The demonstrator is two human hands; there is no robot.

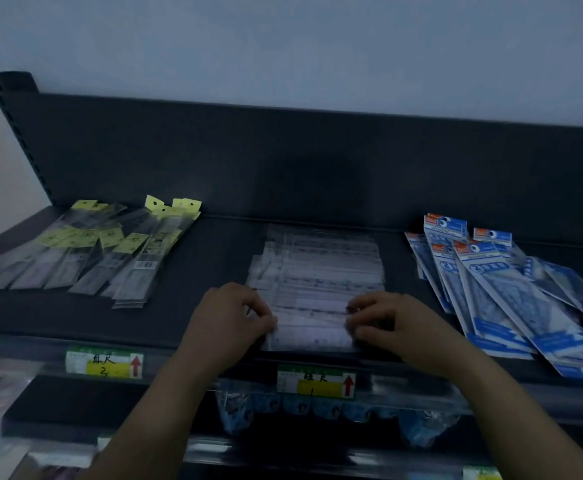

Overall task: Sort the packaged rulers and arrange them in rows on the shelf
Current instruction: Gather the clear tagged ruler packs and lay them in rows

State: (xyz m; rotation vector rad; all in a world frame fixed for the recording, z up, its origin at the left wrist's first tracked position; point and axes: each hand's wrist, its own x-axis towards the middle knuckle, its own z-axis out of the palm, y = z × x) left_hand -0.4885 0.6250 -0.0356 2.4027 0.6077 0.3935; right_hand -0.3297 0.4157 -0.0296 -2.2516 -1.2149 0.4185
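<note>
A row of clear packaged rulers (321,268) lies crosswise in the middle of the dark shelf (207,271). My left hand (229,317) pinches the left end of the nearest ruler pack (312,336) at the shelf's front edge. My right hand (387,322) pinches its right end with curled fingers. A loose spread of yellow-tagged rulers (110,251) lies at the left. Blue-and-white ruler packs (491,278) fan out at the right.
The shelf's dark back panel (283,157) rises behind the goods. Two price labels with red arrows, one (105,365) at left and one (316,382) in the middle, sit on the front rail. Blue packaged goods (317,410) hang on the shelf below.
</note>
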